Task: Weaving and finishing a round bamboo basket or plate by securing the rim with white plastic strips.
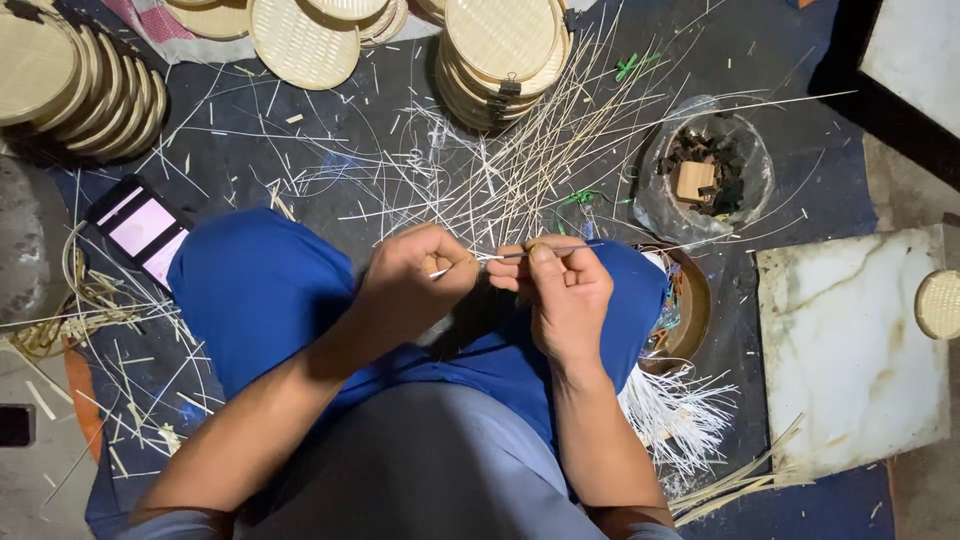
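Note:
My left hand (420,278) and my right hand (562,288) meet above my knees, which are in blue trousers (260,290). Both hands pinch a thin pale bamboo strip (500,256) that runs between them. The left hand's fingers curl round a small wooden-handled tool whose tip barely shows. The right thumb presses the strip against the forefinger. Just beyond the hands a heap of loose thin bamboo strips (520,170) fans out on the dark floor mat.
Stacks of round woven bamboo trays (500,50) stand at the top, with more at the top left (85,85). A phone (140,228) lies left of my knee. A clear bag of wood scraps (705,175), a bowl (695,310) and a marble slab (850,340) are on the right.

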